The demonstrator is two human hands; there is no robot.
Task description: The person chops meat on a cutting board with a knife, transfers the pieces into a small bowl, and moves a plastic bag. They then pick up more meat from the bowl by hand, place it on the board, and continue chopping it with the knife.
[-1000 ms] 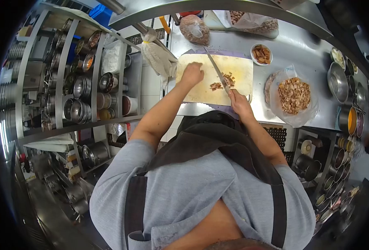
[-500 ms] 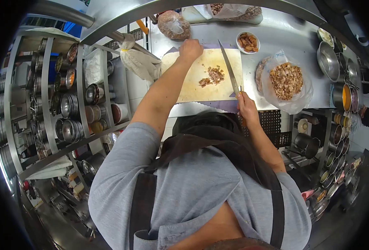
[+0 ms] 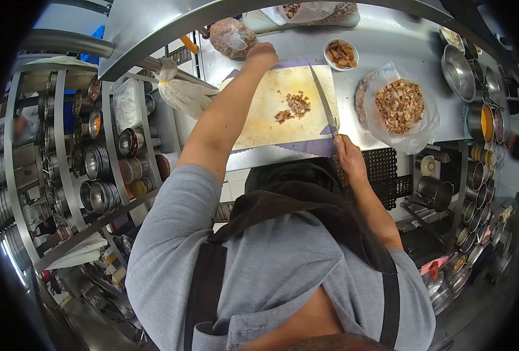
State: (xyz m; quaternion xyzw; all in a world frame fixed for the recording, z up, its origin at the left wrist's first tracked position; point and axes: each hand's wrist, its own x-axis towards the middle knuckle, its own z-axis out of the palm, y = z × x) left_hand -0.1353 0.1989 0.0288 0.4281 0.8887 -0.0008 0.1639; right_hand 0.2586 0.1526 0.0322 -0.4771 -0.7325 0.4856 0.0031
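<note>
My right hand (image 3: 349,157) is wrapped round the handle of a long kitchen knife (image 3: 325,99). Its blade points away from me along the right side of a pale cutting board (image 3: 256,120). A small heap of chopped, brownish-pink meat (image 3: 297,105) lies on the board. At the board's far left edge is my left hand (image 3: 261,55), its fingers curled and mostly hidden; what they hold I cannot make out. Right beside that hand sits a tied clear bag of chopped pieces (image 3: 232,37).
A white bowl of browned chunks (image 3: 341,55) stands beyond the board. To the right is an open plastic bag heaped with chopped meat (image 3: 398,105). A cloth (image 3: 183,93) hangs from the rail at left, near shelves of metal bowls (image 3: 101,161). A metal bar crosses overhead.
The whole view has shifted a little. My left hand has moved slightly away from me, closer to the tied bag. The knife stays in my right hand, and the chopped heap looks the same.
</note>
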